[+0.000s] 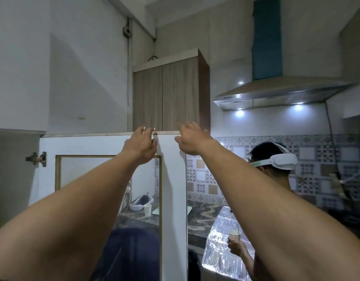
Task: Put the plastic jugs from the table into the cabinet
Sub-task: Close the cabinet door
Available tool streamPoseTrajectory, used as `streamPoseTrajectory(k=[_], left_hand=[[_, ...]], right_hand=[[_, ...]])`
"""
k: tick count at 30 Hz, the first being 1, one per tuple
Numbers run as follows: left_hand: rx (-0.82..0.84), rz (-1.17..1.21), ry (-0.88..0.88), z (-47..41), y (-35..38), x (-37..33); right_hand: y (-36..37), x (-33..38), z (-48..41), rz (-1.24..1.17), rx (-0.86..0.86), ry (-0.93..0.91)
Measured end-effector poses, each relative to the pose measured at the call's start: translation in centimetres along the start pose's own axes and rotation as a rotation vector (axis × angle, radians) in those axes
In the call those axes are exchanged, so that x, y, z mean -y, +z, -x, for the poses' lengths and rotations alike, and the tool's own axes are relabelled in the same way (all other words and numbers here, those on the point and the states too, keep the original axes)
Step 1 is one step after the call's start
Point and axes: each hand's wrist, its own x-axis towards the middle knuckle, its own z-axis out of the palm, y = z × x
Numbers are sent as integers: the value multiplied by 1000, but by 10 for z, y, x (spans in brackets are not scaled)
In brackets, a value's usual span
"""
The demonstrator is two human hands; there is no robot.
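Note:
No plastic jug shows in the head view. Both my arms reach up to the top edge of a white cabinet door [173, 179] with a glass pane, which stands swung open in front of me. My left hand [141, 146] has its fingers curled over the door's top edge and its thumb on the front face. My right hand [192, 141] is at the door's top right corner with fingers spread and nothing in it. A hinge [36, 158] sits at the left on the grey cabinet side.
A wooden wall cabinet [167, 96] with two closed doors hangs behind the door. A steel range hood [276, 94] is at the right. Another person [272, 169] wearing a white headset stands low right, holding a cup [234, 236]. A paper cup [147, 209] stands on the dark counter.

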Motion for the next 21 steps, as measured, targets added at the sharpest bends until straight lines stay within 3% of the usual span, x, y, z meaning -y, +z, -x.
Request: streamPoseTrajectory(k=[5,12,21], left_hand=[[64,-58,29,-21,21,1],[32,-92,23,-10,23,-2],[8,-79,-53,37,-40,-7]], right_hand=[[24,-17,-13,-85,-39,-52],[21,-18,0,-106,-76,-114],[-28,24,52,-327,-135,-155]])
